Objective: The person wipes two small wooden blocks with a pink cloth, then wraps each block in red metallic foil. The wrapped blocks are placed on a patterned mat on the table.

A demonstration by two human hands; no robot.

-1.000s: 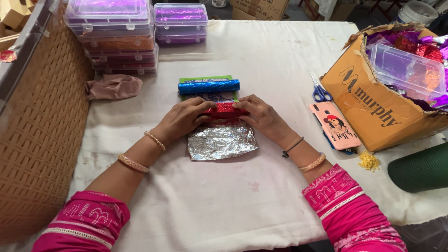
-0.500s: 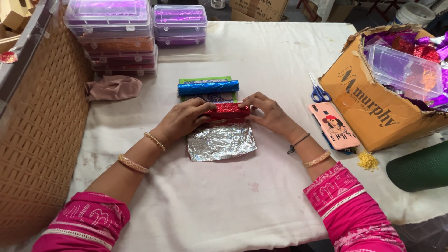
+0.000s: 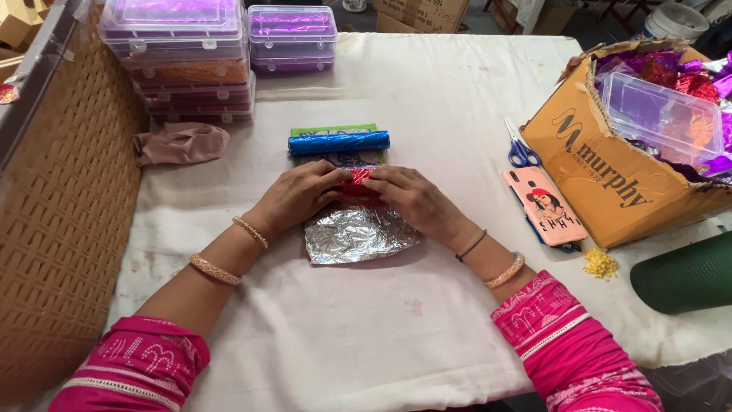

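From the head camera, the left hand (image 3: 299,194) and the right hand (image 3: 412,197) meet at the middle of the white cloth-covered tabletop (image 3: 427,99), both curled down with fingers pressing on a small red foil-wrapped roll (image 3: 355,183) that lies at the far edge of a crinkled silver foil sheet (image 3: 358,234). Judging from how things lie, the red roll is partly wrapped: most of the silver sheet is flat and unrolled toward the person, so the bulk of the rolling seems left to do. Just beyond the hands lies a finished-looking blue foil roll (image 3: 339,142) on a flat green packet (image 3: 332,131). Farther back stand stacked clear plastic boxes with purple lids (image 3: 183,53). To the right lie blue-handled scissors (image 3: 521,148), a pink-cased phone (image 3: 545,206) and an open cardboard carton of shiny foil (image 3: 618,168).
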